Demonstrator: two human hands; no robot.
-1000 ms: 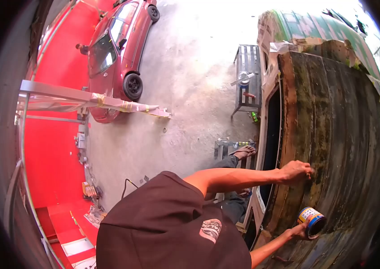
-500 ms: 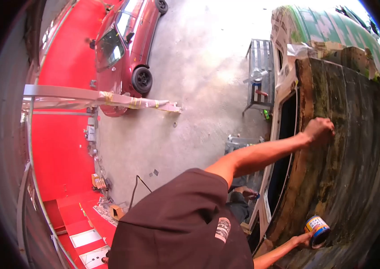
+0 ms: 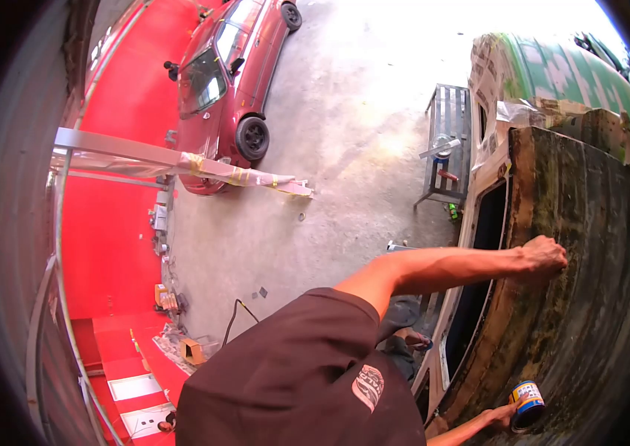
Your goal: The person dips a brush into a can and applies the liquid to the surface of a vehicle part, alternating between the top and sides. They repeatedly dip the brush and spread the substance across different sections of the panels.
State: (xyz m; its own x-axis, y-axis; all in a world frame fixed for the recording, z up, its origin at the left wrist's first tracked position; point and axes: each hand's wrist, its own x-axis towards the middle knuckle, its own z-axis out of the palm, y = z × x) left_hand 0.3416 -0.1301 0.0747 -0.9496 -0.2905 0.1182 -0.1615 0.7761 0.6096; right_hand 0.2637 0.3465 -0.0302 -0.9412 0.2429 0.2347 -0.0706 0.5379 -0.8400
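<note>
My left hand [image 3: 543, 256] is closed in a fist over the dark, stained roof panel [image 3: 590, 223] of a vehicle, arm stretched across its edge. Whatever the fist holds is hidden by the fingers; I cannot tell what it is. Lower in the view, my right hand [image 3: 503, 414] grips a paint can [image 3: 528, 401] with a blue, yellow and white label. The can is tilted, close over the same panel. Brown and mossy patches run along the panel's near edge.
Masking paper [image 3: 583, 123] borders the panel near a green, patchy body section [image 3: 553, 67]. A dark metal bench [image 3: 445, 141] stands beside the vehicle with items on it. Across the concrete floor [image 3: 345, 111] are a red car [image 3: 218, 97] and a wrapped beam [image 3: 248, 177].
My left fist has moved a little down the view along the panel, towards the can. The right hand still grips the can. The whole view has shifted slightly.
</note>
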